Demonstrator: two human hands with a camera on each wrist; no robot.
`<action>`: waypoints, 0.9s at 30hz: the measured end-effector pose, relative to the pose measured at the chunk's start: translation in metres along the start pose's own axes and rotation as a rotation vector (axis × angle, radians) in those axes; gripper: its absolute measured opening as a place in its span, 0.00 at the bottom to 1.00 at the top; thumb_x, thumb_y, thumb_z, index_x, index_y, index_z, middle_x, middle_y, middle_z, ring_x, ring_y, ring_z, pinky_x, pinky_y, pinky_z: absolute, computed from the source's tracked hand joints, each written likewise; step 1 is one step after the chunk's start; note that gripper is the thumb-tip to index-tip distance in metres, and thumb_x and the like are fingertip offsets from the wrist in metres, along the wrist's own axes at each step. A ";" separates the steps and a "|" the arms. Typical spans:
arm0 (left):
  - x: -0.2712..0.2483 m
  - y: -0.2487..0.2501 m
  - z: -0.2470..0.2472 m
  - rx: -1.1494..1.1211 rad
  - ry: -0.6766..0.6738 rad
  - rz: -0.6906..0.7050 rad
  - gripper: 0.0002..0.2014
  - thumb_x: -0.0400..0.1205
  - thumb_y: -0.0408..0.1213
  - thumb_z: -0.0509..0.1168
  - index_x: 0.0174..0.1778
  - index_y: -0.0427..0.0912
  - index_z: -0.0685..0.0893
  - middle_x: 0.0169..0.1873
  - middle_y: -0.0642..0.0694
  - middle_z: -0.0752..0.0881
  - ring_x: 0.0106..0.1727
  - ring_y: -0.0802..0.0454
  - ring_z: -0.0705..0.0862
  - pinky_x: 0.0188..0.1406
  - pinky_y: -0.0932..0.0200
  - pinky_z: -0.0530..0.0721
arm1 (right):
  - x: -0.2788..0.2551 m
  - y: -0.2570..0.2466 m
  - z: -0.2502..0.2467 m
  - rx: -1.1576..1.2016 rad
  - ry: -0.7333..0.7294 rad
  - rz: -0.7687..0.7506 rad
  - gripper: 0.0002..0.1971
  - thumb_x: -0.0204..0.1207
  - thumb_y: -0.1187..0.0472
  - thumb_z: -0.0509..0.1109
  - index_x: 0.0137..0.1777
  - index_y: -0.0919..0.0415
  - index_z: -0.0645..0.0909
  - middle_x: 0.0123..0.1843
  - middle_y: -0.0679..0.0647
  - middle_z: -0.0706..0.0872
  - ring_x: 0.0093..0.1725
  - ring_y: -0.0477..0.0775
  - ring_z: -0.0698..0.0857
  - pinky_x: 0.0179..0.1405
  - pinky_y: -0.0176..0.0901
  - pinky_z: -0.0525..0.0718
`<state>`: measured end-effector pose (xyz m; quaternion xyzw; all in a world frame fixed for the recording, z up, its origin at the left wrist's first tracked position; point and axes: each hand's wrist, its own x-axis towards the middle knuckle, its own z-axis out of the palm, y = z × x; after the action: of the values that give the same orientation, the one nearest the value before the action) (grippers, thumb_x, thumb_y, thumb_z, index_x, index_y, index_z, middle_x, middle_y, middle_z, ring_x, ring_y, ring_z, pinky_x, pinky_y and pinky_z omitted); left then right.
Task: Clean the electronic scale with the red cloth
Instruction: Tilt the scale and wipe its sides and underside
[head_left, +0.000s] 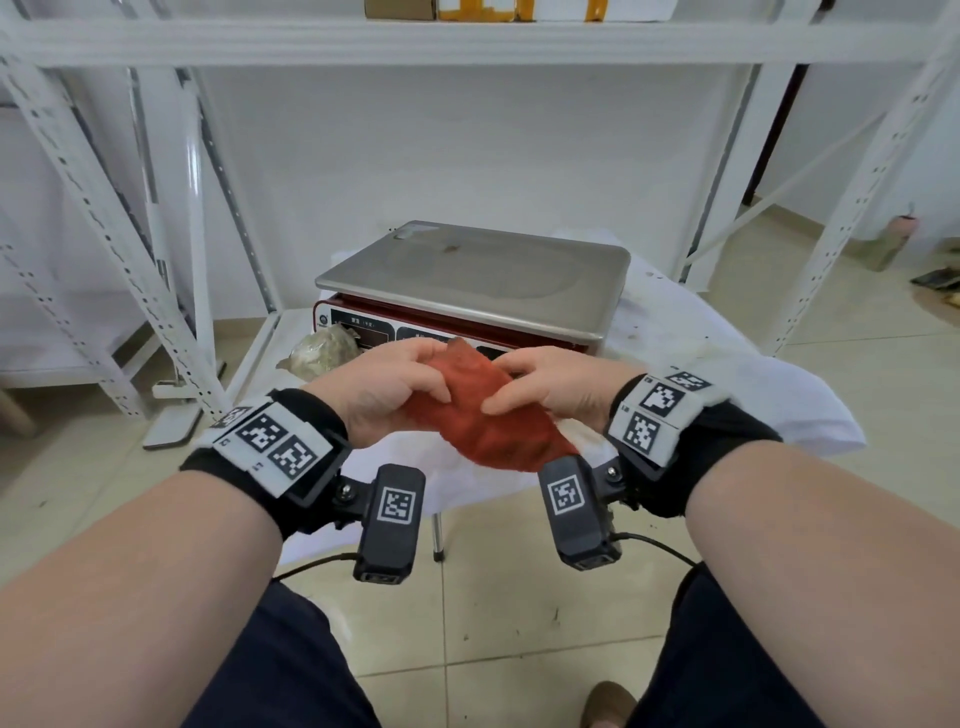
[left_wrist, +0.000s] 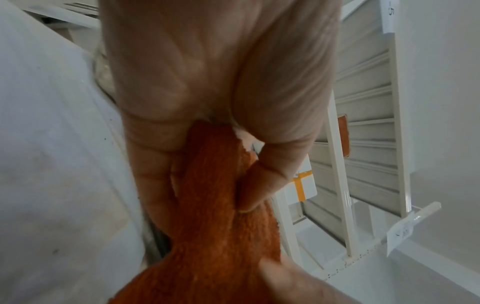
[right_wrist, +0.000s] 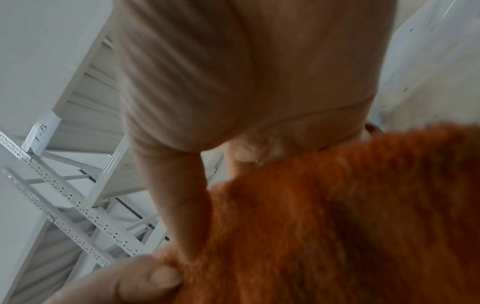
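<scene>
Red cloth clamped in grip of left hand and right hand, electronic scale behind

I'm in what looks like a storeroom: white slotted-angle metal shelving stands around me, taped cartons sit on the shelf above, bare white walls, a beige tiled floor, and shelf labels like "1-5".

A white tag on the rack post reads "1-5" — seen sideways from the right wrist; another tag at the top of the left-wrist view shows "-5"; the scale panel carries print too small to read.
</scene>
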<state>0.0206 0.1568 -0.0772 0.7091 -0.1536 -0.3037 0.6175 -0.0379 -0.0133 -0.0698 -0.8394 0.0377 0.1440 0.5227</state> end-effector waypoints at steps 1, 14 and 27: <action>0.000 0.001 0.001 0.013 0.003 0.012 0.19 0.74 0.15 0.56 0.52 0.39 0.80 0.40 0.41 0.83 0.41 0.49 0.84 0.39 0.57 0.88 | 0.001 0.001 0.002 -0.006 0.010 -0.008 0.13 0.73 0.64 0.74 0.58 0.62 0.84 0.49 0.57 0.89 0.49 0.53 0.88 0.55 0.43 0.86; 0.021 -0.010 -0.007 -0.070 0.395 -0.145 0.04 0.83 0.31 0.61 0.52 0.37 0.77 0.48 0.40 0.78 0.41 0.48 0.79 0.43 0.53 0.85 | 0.002 0.022 -0.003 0.304 0.325 0.205 0.05 0.70 0.65 0.66 0.34 0.62 0.80 0.24 0.56 0.85 0.22 0.53 0.83 0.28 0.36 0.79; 0.055 -0.019 0.005 -0.826 0.531 -0.167 0.17 0.82 0.22 0.55 0.68 0.28 0.70 0.72 0.32 0.70 0.69 0.37 0.76 0.67 0.51 0.79 | 0.001 0.033 -0.005 0.466 0.248 0.326 0.07 0.68 0.64 0.65 0.44 0.65 0.79 0.29 0.60 0.88 0.26 0.58 0.86 0.35 0.46 0.86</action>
<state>0.0569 0.1239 -0.1092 0.4682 0.1993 -0.1964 0.8381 -0.0426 -0.0325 -0.0970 -0.6908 0.2673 0.1101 0.6627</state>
